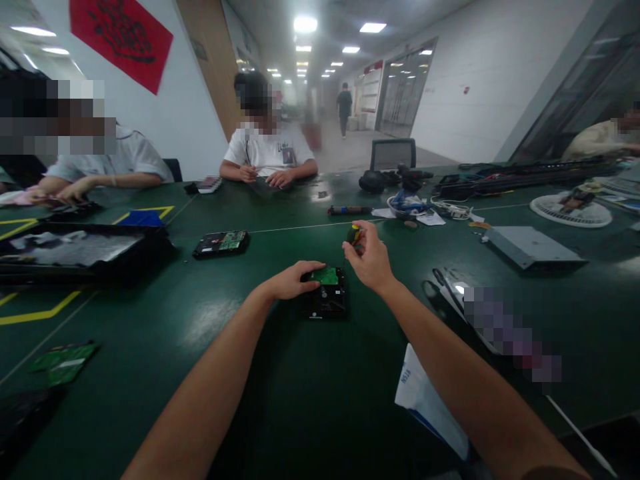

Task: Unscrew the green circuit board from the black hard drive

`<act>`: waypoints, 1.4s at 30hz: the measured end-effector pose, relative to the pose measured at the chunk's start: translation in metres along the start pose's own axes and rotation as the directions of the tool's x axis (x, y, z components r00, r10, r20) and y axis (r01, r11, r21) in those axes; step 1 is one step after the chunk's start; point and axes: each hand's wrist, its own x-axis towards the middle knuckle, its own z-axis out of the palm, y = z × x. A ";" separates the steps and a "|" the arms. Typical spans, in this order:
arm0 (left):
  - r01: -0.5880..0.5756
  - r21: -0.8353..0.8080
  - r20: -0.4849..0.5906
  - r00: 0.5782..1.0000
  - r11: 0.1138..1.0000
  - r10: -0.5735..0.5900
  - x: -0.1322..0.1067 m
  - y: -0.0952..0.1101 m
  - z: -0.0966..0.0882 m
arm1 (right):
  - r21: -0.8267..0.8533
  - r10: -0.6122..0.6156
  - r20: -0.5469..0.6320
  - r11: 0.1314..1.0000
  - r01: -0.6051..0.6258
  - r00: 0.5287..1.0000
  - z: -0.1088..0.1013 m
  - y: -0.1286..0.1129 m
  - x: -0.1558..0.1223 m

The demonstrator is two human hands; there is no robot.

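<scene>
A black hard drive (330, 303) with a green circuit board (327, 275) at its far end lies on the table in front of me. My left hand (290, 280) grips it from the left side, thumb and fingers over the board's edge. Just to the right and a little higher, my right hand (373, 261) is closed around a small screwdriver (353, 235) with a yellow and dark green handle. Its shaft and tip are hard to make out, so I cannot tell if it touches the drive.
Another hard drive (221, 244) sits farther left, near a large black tray (85, 257). On the right are a grey metal box (535, 245), a bowl of blue scraps (406, 205) and a white packet (430, 407). Two people work across the green table (270, 413).
</scene>
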 end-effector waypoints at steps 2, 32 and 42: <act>-0.004 0.006 0.002 1.000 1.000 0.004 -0.001 0.001 0.000 | 0.034 0.000 0.010 0.999 -0.001 1.000 0.001 0.001 -0.001; 0.020 0.011 -0.080 0.997 1.000 -0.019 0.004 0.011 0.013 | 0.060 -0.008 -0.026 0.998 0.010 1.000 0.001 -0.003 0.000; 0.018 0.013 -0.101 0.995 1.000 -0.017 0.007 0.014 0.015 | 0.016 -0.018 -0.012 1.000 0.018 1.000 0.000 -0.004 -0.004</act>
